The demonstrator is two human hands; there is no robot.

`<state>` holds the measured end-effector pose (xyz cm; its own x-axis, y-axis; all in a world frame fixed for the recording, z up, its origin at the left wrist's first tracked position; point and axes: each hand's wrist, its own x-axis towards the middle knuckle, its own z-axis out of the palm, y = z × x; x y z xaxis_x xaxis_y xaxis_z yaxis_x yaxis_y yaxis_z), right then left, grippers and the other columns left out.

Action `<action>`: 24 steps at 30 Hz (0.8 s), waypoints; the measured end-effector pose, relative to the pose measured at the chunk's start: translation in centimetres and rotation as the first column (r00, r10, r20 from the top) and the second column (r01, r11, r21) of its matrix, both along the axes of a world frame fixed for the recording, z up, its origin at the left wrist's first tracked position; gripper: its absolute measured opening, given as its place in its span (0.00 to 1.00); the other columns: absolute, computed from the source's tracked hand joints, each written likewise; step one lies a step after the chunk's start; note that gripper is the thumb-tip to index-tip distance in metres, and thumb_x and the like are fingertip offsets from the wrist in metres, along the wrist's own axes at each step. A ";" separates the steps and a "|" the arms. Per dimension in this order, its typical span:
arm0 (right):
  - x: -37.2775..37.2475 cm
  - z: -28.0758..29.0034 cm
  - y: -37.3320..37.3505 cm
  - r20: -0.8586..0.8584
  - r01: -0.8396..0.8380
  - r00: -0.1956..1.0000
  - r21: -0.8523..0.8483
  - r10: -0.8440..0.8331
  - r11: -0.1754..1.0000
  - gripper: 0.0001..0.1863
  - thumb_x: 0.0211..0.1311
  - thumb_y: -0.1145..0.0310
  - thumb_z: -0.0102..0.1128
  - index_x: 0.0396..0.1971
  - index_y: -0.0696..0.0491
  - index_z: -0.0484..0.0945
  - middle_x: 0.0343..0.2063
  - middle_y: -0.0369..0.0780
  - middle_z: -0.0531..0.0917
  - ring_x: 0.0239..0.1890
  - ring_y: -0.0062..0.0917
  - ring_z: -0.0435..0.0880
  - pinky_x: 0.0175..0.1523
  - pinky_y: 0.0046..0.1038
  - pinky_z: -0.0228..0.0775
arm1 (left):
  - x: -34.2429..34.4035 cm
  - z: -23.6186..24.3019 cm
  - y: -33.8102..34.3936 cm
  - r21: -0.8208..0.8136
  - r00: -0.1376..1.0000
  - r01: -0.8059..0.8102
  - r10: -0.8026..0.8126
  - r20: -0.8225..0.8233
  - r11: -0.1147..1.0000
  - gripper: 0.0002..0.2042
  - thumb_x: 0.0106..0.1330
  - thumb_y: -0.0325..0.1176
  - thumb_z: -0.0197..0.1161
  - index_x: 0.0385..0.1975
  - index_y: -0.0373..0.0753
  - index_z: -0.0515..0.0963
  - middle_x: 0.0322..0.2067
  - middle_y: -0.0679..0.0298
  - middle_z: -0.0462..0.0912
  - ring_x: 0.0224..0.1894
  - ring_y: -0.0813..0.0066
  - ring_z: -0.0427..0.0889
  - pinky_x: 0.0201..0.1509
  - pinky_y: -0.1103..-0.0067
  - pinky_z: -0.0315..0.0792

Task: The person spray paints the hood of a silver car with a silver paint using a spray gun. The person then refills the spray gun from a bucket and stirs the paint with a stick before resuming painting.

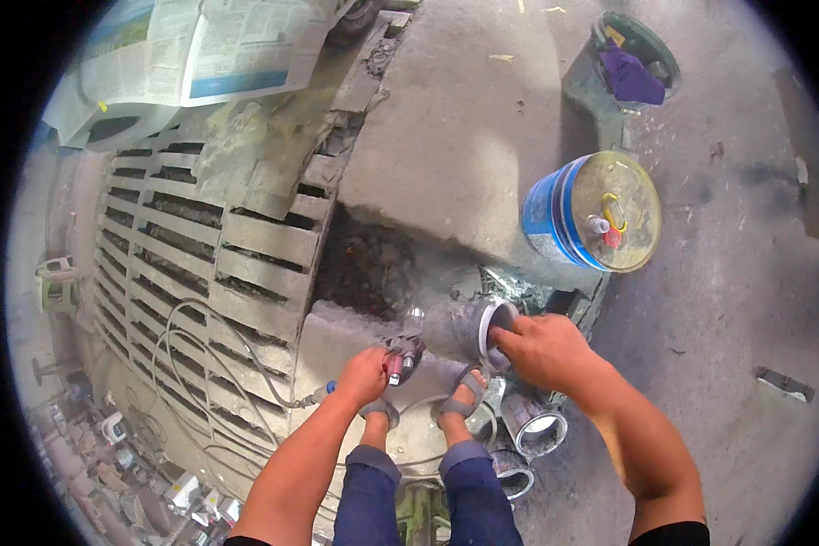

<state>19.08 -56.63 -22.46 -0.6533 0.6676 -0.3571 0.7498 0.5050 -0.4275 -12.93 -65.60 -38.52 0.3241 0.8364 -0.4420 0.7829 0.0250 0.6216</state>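
My left hand (364,375) is closed round a small hand-held air tool (399,362) with red and metal parts. A hose with a blue fitting (322,392) runs to the back of that hand. My right hand (551,350) grips the rim of a grey flanged metal cylinder (460,328), fingers reaching inside its mouth. The cylinder lies sideways in front of my feet, and its far end points toward the tool. Haze blurs the gap between them, so contact cannot be made out. Two similar open-ended metal cylinders (539,435) lie by my right foot.
A broken pit (364,259) opens in the concrete ahead. Slatted grating (214,237) covers the left side, with looped hose (168,350) over it. A blue drum (591,211) and a bin (623,68) stand right. Newspaper (237,50) covers something at upper left.
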 end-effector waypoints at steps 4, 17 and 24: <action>1.8 4.2 -0.6 -0.105 0.023 0.994 0.004 -0.022 1.000 0.17 0.44 0.68 0.59 0.39 0.48 0.76 0.21 0.37 0.72 0.26 0.30 0.77 0.29 0.32 0.69 | -1.0 -1.1 -0.9 0.039 1.000 -0.018 0.019 -0.012 0.999 0.08 0.60 0.35 0.55 0.30 0.37 0.73 0.30 0.50 0.76 0.36 0.47 0.74 0.39 0.61 0.69; 2.9 7.7 -0.5 -0.032 0.225 0.974 0.077 -0.223 0.971 0.14 0.49 0.72 0.61 0.39 0.50 0.77 0.19 0.38 0.74 0.21 0.34 0.76 0.25 0.33 0.69 | -2.0 -0.5 1.3 0.135 0.996 0.046 -0.035 -0.078 0.990 0.10 0.60 0.36 0.56 0.30 0.34 0.71 0.29 0.47 0.75 0.34 0.45 0.74 0.37 0.60 0.68; 2.3 8.4 -1.4 -0.117 0.377 0.918 -0.039 -0.379 0.925 0.12 0.54 0.67 0.58 0.41 0.48 0.76 0.20 0.40 0.76 0.25 0.35 0.78 0.27 0.33 0.71 | -2.3 0.0 2.6 0.185 0.989 0.050 -0.023 -0.143 0.981 0.09 0.60 0.35 0.57 0.31 0.35 0.72 0.30 0.48 0.76 0.35 0.46 0.75 0.37 0.60 0.68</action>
